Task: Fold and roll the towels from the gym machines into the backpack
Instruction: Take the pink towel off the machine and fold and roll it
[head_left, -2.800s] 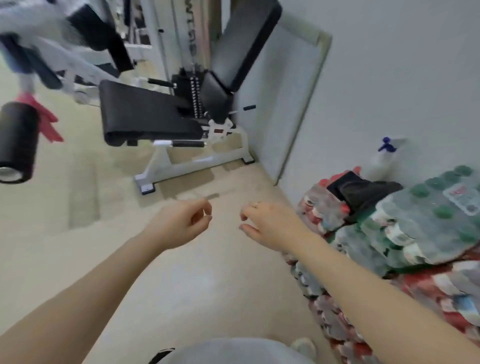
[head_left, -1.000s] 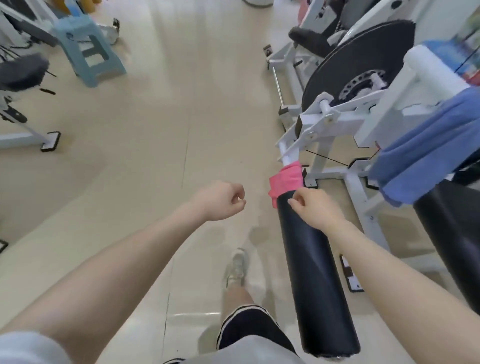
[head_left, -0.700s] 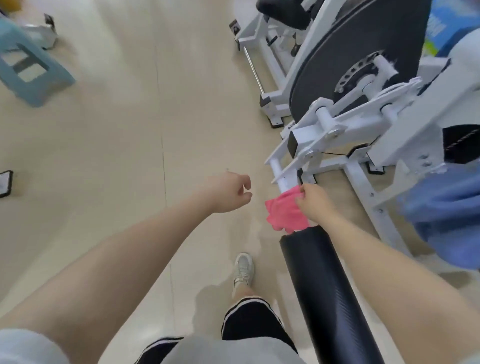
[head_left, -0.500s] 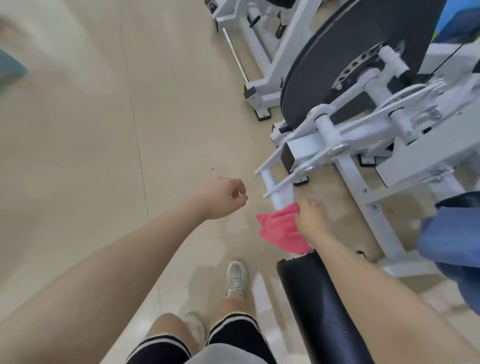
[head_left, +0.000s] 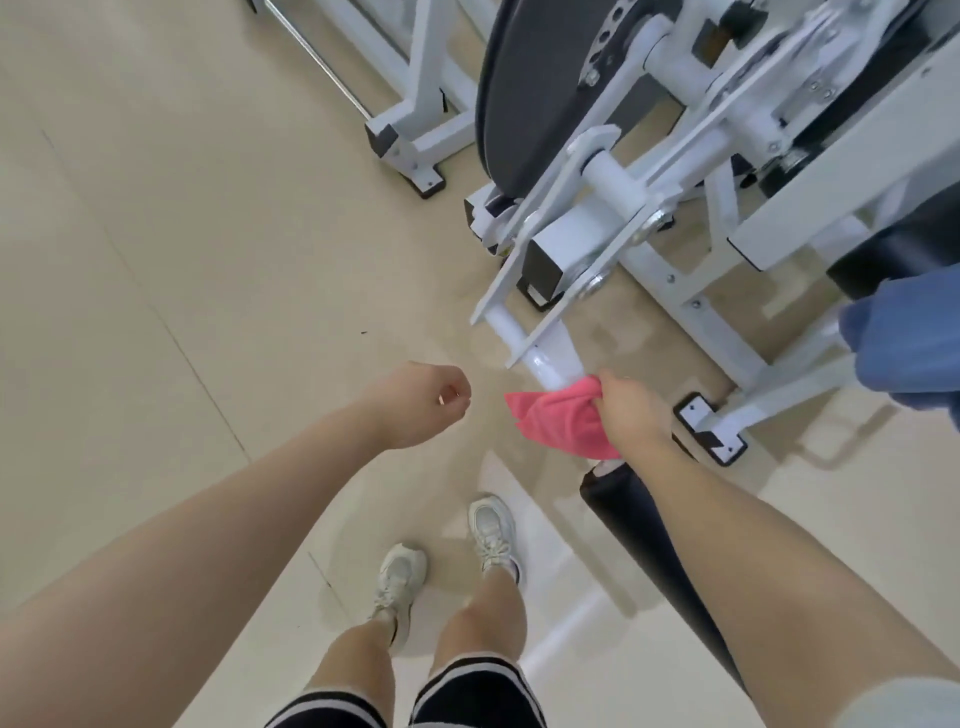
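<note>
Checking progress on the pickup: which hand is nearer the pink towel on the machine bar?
Right. The right hand grips the pink towel at its edge beside the white bar. The left hand hangs apart from it, holding nothing.

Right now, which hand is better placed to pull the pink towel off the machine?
Right. The right hand already grips the pink towel at the white bar just above the black roller pad. The left hand is loosely curled beside it, holding nothing.
</note>
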